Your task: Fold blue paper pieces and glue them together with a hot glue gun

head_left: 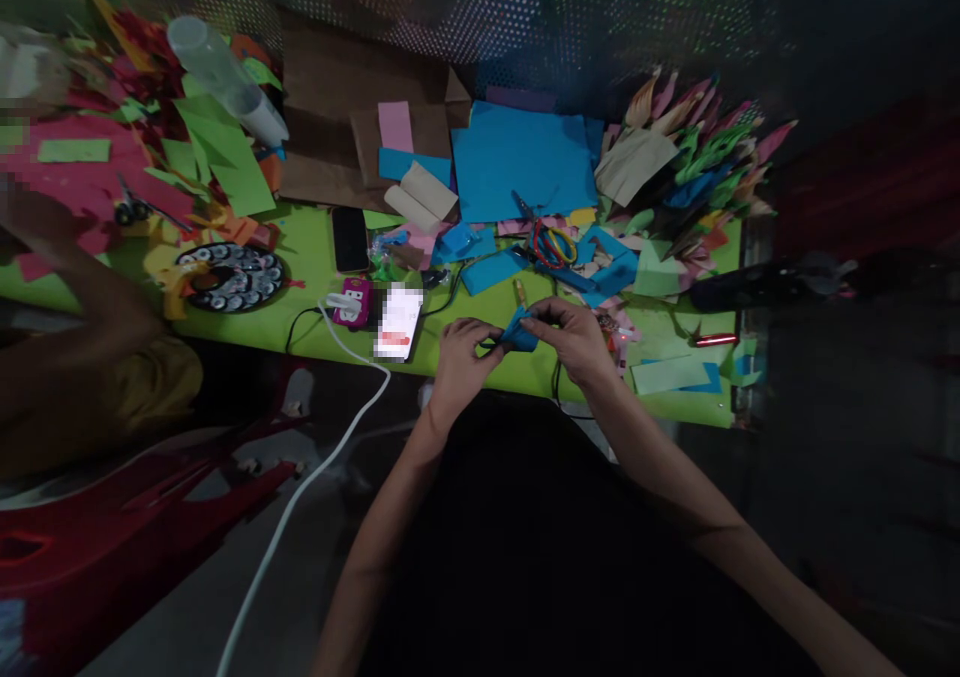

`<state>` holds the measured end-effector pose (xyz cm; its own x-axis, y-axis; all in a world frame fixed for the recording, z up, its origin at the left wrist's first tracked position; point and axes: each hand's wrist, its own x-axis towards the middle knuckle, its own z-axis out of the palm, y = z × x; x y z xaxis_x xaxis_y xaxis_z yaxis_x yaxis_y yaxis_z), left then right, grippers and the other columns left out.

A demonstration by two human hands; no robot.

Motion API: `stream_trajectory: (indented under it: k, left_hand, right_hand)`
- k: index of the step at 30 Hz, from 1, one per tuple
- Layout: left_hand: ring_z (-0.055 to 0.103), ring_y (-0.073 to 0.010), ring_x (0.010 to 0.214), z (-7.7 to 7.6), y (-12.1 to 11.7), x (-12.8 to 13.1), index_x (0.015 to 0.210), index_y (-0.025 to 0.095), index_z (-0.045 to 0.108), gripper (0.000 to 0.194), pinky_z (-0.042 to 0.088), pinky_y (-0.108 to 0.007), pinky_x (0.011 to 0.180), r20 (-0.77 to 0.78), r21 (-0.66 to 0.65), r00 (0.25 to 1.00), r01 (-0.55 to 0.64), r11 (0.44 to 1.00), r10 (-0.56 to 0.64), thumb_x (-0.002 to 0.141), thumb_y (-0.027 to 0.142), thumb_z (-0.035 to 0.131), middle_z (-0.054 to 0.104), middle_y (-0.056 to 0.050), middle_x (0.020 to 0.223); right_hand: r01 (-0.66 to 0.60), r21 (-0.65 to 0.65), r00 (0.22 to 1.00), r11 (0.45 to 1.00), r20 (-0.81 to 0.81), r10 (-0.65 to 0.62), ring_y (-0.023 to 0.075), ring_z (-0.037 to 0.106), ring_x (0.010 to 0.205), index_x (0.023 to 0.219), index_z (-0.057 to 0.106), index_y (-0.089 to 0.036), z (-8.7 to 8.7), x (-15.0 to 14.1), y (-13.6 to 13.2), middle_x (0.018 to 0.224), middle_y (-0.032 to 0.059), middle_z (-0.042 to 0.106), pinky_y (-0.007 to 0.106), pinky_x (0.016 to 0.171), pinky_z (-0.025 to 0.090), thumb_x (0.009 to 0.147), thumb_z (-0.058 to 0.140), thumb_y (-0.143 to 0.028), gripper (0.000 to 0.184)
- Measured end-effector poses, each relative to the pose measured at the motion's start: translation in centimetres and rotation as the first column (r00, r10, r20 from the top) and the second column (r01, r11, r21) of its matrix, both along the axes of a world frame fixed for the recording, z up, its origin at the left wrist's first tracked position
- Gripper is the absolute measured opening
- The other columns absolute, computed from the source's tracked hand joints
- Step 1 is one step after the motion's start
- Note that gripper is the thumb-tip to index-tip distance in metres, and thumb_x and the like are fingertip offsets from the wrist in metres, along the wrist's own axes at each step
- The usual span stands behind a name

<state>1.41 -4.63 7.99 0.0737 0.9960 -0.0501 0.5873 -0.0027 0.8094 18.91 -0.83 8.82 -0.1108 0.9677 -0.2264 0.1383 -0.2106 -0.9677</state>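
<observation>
Close to the table's front edge, both of my hands meet at a small folded piece of blue paper [520, 333]. My left hand [466, 355] pinches its left end between thumb and fingertips. From the other side, my right hand [568, 335] grips its upper right part with thumb and forefinger. A thin tan stick [519, 292] shows just beyond the paper; whether it touches it I cannot tell. Scissors with red and yellow handles [551, 245] lie past my right hand among blue paper scraps [604, 262].
A lit phone [399, 321], a pink power adapter [351, 303] with a white cable and a dark phone [349, 239] lie to the left. Blue sheets [525, 162] and brown paper [322, 107] lie behind. Paper flowers [697, 147] stand at right. Another person's arm [82, 267] is at left.
</observation>
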Motion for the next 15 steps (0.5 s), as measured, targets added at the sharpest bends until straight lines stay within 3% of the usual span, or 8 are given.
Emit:
stream_trajectory:
  k: [9, 15]
  left_hand:
    - [0.066, -0.0227, 0.099, 0.48, 0.09, 0.06, 0.082, 0.024, 0.073, 0.006, 0.044, -0.041, 0.093, -0.020, -0.020, 1.000, 0.001, 1.000, -0.001, 0.080, 0.019, 0.075, 0.077, -0.001, 0.090]
    - [0.066, -0.0224, 0.099, 0.36, -0.09, 0.00, 0.082, 0.025, 0.072, 0.005, 0.044, -0.040, 0.094, -0.014, -0.023, 1.000, -0.001, 1.000, 0.001, 0.080, 0.020, 0.074, 0.077, -0.001, 0.089]
  right_hand:
    - [0.037, 0.004, 0.999, 0.999, 0.011, -0.037, 0.0156, 0.055, 0.066, 0.069, 0.064, -0.021, 0.15, -0.23, -0.12, 0.067, -0.0009, 0.060, 0.030, 0.064, 0.043, 0.064, 0.082, -0.046, 0.031]
    - [-0.002, 0.007, 1.000, 1.000, 0.007, 0.002, 0.0155, 0.056, 0.069, 0.073, 0.064, -0.021, -0.08, -0.01, -0.24, 0.070, -0.0013, 0.061, 0.030, 0.067, 0.044, 0.067, 0.079, -0.048, 0.031]
